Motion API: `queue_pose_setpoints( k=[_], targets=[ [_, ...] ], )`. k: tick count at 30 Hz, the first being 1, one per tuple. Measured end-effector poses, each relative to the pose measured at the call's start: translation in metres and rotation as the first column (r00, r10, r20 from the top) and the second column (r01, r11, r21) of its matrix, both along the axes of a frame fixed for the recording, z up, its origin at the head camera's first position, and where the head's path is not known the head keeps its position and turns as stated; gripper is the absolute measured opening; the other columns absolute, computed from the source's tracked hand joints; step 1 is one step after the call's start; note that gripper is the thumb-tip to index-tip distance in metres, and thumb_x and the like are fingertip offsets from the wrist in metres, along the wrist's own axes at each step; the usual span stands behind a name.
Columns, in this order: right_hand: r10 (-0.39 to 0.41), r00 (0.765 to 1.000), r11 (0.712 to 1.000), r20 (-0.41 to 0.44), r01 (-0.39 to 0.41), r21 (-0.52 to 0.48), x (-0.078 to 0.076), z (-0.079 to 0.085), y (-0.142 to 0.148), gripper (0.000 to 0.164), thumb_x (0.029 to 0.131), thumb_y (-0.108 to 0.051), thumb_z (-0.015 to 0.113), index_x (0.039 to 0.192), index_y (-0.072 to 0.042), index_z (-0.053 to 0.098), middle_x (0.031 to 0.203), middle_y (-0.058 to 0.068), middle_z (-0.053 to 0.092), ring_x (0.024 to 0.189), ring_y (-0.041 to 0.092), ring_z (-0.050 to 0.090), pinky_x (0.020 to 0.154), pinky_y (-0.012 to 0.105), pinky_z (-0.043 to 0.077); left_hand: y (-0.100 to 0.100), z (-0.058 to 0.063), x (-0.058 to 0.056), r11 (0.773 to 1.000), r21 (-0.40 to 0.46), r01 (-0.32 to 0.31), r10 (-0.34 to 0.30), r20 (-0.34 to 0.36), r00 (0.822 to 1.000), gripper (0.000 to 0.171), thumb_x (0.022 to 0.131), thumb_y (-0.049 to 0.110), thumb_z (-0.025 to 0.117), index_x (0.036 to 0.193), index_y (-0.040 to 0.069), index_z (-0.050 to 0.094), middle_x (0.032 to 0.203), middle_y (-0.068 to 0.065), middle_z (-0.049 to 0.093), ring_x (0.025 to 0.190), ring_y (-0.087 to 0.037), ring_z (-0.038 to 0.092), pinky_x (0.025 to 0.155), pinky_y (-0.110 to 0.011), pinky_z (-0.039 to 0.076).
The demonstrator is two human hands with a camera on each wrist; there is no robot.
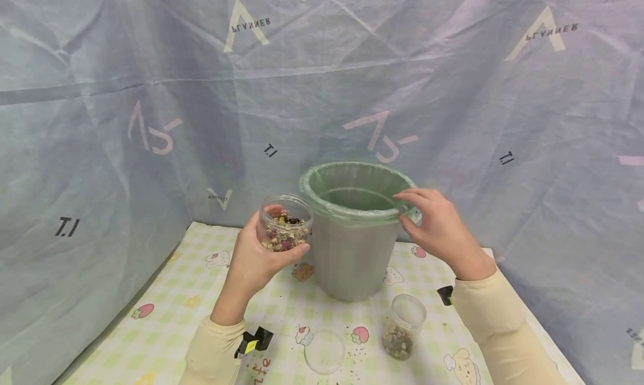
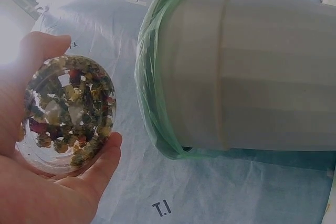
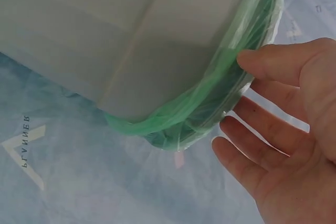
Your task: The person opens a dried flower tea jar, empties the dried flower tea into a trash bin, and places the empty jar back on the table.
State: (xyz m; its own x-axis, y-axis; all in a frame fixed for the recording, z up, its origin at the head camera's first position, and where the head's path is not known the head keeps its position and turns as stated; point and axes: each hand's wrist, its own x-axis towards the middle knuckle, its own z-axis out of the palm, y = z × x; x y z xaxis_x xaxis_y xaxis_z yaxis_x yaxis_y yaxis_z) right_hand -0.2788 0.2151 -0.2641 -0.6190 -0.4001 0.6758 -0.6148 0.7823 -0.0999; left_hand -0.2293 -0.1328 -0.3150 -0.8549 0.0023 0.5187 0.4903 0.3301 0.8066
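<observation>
My left hand [image 1: 261, 256] holds a clear, open-topped plastic jar [image 1: 287, 206] from the side, left of the trash bin [image 1: 352, 256]. Dried flower tea [image 2: 73, 98], with yellow-green buds and dark red pieces, shows through the jar's bottom in the left wrist view. The grey bin stands upright, lined with a green bag [image 1: 359, 213] folded over its rim. At the rim's right side is my right hand [image 1: 436, 223], its thumb on the bag's outer face and forefinger over the edge. In the right wrist view the forefinger's tip is hidden behind the rim.
A second clear jar [image 1: 404, 323], partly filled with dried bits, stands in front of the bin. A clear round lid [image 1: 324, 352] lies near the front, with small crumbs [image 1: 356, 356] beside it. Grey-blue cloth [image 1: 312, 83] hangs behind the checked tablecloth [image 1: 201, 295].
</observation>
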Motion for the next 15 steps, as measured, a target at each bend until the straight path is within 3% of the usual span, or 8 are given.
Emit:
queue_pose_setpoints(
  k=[6, 15],
  targets=[
    [0.004, 1.000, 1.000, 0.020, -0.004, 0.010, -0.0050, -0.0036, -0.0003, 0.036, 0.087, 0.005, 0.075, 0.121, -0.005, 0.073, 0.120, 0.017, 0.071, 0.116, 0.040, 0.059, 0.090, 0.058, 0.051, -0.0005, -0.0005, 0.0011, 1.000, 0.000, -0.002, 0.002, 0.008, 1.000, 0.078, 0.076, 0.036, 0.093, 0.142, 0.026, 0.051, 0.137, 0.010, 0.059, 0.129, -0.017, 0.050, 0.099, -0.050, 0.044],
    [0.006, 1.000, 1.000, 0.010, -0.006, 0.018, -0.0094, -0.0075, -0.0009, 0.030, 0.087, 0.006, 0.075, 0.115, -0.005, 0.076, 0.112, 0.015, 0.072, 0.113, 0.037, 0.061, 0.089, 0.055, 0.052, -0.0013, 0.0010, 0.0006, 1.000, -0.002, -0.017, 0.017, -0.002, 1.000, 0.077, 0.076, 0.036, 0.093, 0.141, 0.027, 0.053, 0.135, 0.012, 0.060, 0.123, -0.017, 0.052, 0.095, -0.047, 0.045]
  ],
)
